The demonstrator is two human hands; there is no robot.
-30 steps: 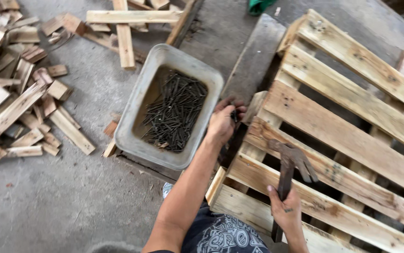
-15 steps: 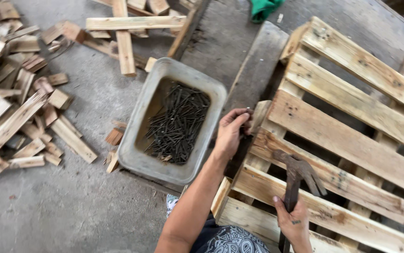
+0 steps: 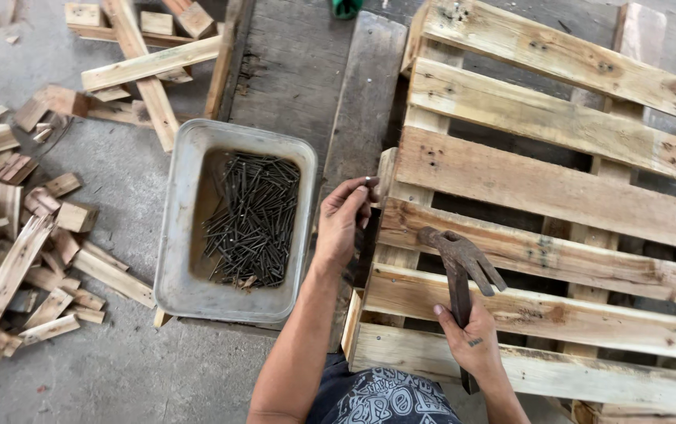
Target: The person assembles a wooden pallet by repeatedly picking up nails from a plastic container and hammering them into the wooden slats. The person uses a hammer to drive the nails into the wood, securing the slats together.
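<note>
My left hand (image 3: 344,222) pinches a small nail (image 3: 370,181) between thumb and fingertips, held against the left edge of a wooden pallet (image 3: 557,188). My right hand (image 3: 470,339) grips the handle of a rusty claw hammer (image 3: 459,259), whose head hangs just above the third slat from the front. A grey plastic tub (image 3: 173,235) holding several dark nails sits on the floor just left of my left hand.
Short wood offcuts (image 3: 16,243) lie heaped on the concrete floor at the left. Longer loose boards (image 3: 145,67) cross at the top left. A dark weathered plank (image 3: 361,102) lies along the pallet's left side. A green object (image 3: 346,8) shows at the top edge.
My left hand has drawn its fingers together on a nail at the pallet's edge. The hammer has lifted slightly and shifted left. The view has tilted, bringing the tub nearer the centre.
</note>
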